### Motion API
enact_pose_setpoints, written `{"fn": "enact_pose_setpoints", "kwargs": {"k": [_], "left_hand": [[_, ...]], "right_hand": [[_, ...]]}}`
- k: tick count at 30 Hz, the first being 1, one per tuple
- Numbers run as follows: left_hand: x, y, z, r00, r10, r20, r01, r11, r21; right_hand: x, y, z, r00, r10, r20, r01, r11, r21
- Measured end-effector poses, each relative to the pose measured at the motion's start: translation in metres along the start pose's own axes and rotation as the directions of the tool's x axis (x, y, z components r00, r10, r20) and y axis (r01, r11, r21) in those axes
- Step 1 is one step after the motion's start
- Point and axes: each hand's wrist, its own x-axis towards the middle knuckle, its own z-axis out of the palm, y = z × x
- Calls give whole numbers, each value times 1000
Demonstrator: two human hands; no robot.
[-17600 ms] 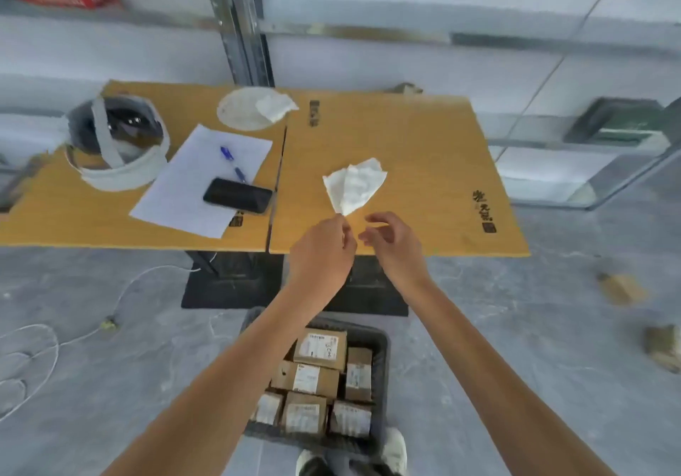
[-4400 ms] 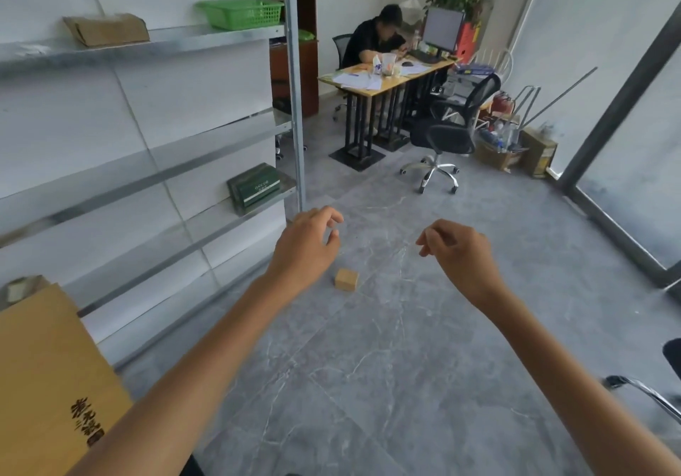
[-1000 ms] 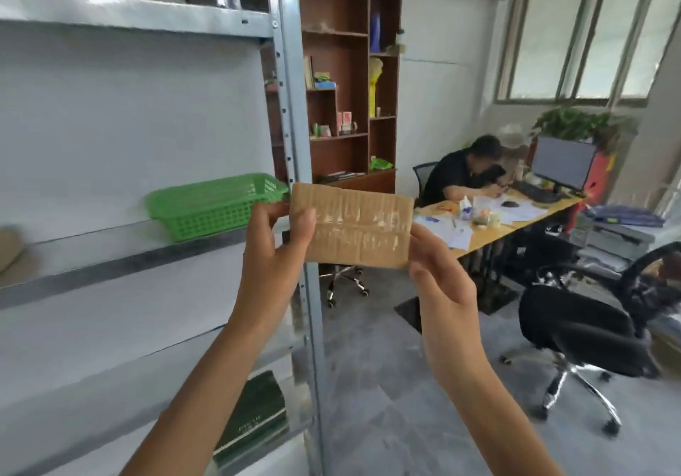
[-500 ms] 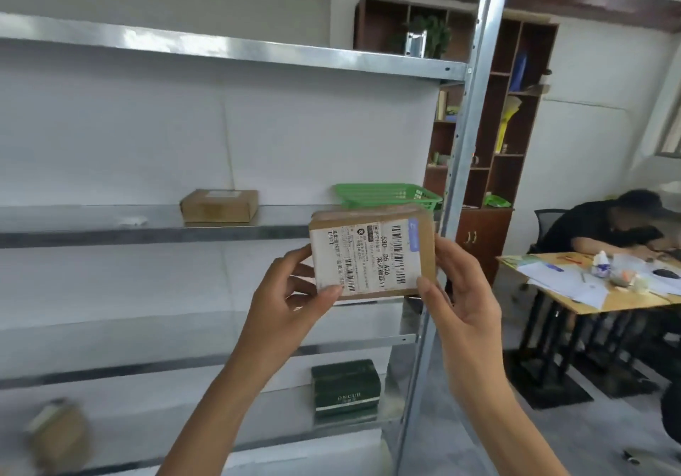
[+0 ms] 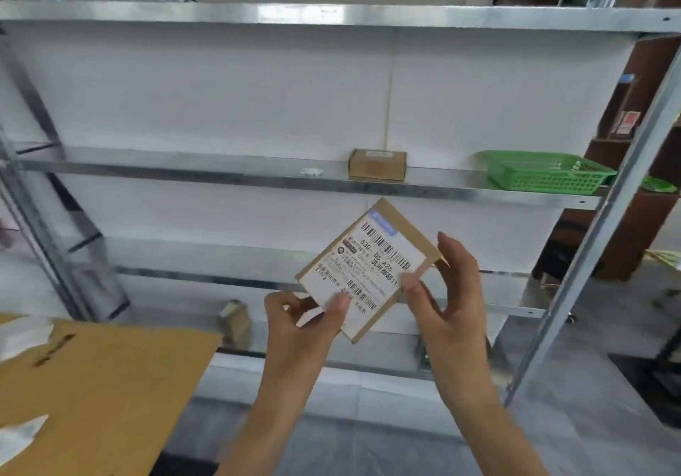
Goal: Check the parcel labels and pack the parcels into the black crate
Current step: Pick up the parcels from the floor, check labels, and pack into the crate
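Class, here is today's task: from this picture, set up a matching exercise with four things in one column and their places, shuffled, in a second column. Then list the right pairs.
Things
1. labelled parcel
2. second parcel
3. green basket
4. wooden table

Places
A. right end of the middle shelf
B. lower left of the view
C. held between the left hand and the right hand
D. middle shelf, left of the basket

Pairs: 1-C, 2-D, 3-A, 4-B
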Motion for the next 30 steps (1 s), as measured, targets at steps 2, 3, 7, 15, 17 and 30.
{"fn": "enact_pose_setpoints", "kwargs": {"k": [2,3,7,15,17,30], "left_hand": [[-17,-6,-8,996,-42,-73,38,998,-47],[-24,-8,-12,993,-47,-105,44,998,-38],[-55,-13,-31,994,-25,-107,34,997,75],[-127,-5,-83,997,-65,-52,73,982,174],[-143,-3,-97,993,-95,-76,108,975,193],[-206,34,-250,947,-37,-319,152,926,345]], "right_hand": [[-24,4,24,976,155,152,-161,987,28],[-36,7,34,943,214,255,-240,967,79],[-64,13,47,891,264,369,-318,944,92],[-103,15,44,749,333,573,-439,897,53],[-120,13,52,723,345,599,-458,888,42],[-224,-2,168,573,415,707,-590,808,3]]}}
